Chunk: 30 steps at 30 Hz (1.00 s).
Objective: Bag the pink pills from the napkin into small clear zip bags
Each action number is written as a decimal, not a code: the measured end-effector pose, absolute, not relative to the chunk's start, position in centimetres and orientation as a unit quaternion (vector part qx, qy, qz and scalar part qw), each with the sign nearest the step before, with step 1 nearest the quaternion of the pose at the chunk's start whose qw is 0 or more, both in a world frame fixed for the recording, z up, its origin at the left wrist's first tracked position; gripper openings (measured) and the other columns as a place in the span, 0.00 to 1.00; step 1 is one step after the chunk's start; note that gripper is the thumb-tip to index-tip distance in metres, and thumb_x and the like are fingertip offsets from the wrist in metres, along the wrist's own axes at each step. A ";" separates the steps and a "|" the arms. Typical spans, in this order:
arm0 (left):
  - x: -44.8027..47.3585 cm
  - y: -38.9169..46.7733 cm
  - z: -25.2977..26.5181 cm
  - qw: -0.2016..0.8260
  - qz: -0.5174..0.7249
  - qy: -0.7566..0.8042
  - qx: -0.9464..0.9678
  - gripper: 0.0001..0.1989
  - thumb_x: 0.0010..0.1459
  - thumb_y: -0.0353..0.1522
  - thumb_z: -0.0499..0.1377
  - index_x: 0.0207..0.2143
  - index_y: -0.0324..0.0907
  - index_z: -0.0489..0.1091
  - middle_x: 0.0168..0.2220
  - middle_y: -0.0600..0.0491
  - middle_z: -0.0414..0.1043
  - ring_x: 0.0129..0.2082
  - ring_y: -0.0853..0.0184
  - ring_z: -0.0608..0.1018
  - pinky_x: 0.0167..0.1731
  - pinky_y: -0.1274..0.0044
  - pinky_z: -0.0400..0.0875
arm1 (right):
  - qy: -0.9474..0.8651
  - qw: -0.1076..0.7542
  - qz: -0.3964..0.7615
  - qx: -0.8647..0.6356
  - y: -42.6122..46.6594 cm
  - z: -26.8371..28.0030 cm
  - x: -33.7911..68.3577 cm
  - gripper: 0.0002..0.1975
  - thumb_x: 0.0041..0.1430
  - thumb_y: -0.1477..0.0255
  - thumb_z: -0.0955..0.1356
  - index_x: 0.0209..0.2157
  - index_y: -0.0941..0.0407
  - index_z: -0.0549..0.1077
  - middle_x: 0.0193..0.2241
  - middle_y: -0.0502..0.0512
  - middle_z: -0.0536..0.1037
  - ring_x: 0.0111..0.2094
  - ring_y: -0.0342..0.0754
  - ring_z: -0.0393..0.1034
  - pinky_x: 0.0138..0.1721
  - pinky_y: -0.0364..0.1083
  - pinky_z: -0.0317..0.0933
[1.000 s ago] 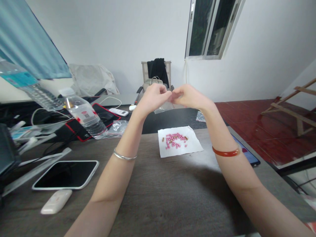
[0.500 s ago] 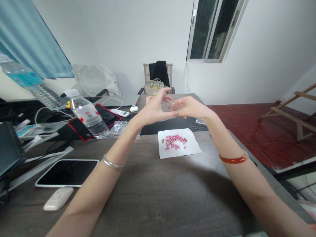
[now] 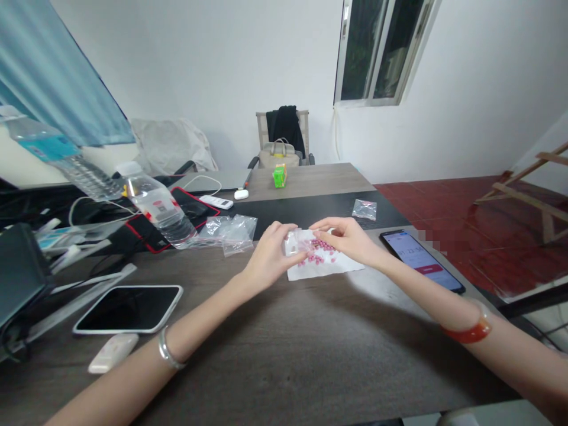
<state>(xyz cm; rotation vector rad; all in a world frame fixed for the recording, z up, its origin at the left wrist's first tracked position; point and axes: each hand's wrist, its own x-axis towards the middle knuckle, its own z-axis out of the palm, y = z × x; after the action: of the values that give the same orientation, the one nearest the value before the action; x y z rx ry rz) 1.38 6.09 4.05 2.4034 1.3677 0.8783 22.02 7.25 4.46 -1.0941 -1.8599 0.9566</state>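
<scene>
A small clear plastic bag (image 3: 291, 242) is held low over a sheet of white paper (image 3: 306, 272). My left hand (image 3: 274, 253) grips its left side between thumb and fingers. At the right edge of the bag, my right hand (image 3: 348, 239) has its thumb and fingertips pinched together on the film. Beneath and beside the right fingers lie many pink pills (image 3: 316, 259) on the paper, some hidden by the hand and bag. What the bag holds, if anything, cannot be made out.
Flat plastic bags (image 3: 239, 231) lie left of the paper, another bag (image 3: 364, 209) behind it. A lit phone (image 3: 421, 260) rests under the right forearm; a dark tablet (image 3: 128, 309) and white case (image 3: 113, 353) sit left. Water bottles (image 3: 162, 210) and a green box (image 3: 279, 176) stand farther back.
Both hands have come down and nearer, from raised above the far side of the table to just over the paper with the pills. The green box and the lit phone now show.
</scene>
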 end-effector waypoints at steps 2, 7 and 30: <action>1.0 5.4 3.0 0.109 0.304 0.473 0.820 0.24 0.49 0.44 0.64 0.45 0.41 0.66 0.39 0.50 0.65 0.41 0.60 0.69 0.42 0.68 0.66 | -0.762 0.346 0.299 -0.458 6.4 3.7 23.0 0.10 0.57 0.68 0.67 0.35 0.57 0.77 0.31 0.53 0.78 0.25 0.41 0.66 0.27 0.42 0.58; 1.2 3.1 1.4 0.105 0.278 0.474 0.829 0.32 0.43 0.50 0.65 0.45 0.41 0.64 0.42 0.48 0.64 0.43 0.57 0.67 0.44 0.64 0.64 | -0.801 0.246 0.142 -0.527 4.1 1.1 24.7 0.07 0.57 0.71 0.68 0.35 0.55 0.78 0.36 0.54 0.78 0.33 0.47 0.72 0.34 0.44 0.60; 1.9 1.3 0.0 0.126 0.326 0.467 0.812 0.30 0.52 0.44 0.63 0.54 0.47 0.56 0.50 0.49 0.68 0.49 0.58 0.69 0.51 0.64 0.55 | -0.645 0.465 0.440 -0.419 2.5 1.0 19.6 0.09 0.52 0.65 0.71 0.31 0.55 0.80 0.30 0.54 0.80 0.27 0.43 0.69 0.26 0.42 0.60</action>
<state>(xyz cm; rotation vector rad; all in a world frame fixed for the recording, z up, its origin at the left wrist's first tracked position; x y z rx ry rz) 1.92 1.32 0.04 2.3657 1.3602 0.9488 19.62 2.52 1.01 -1.0290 -1.5834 1.0799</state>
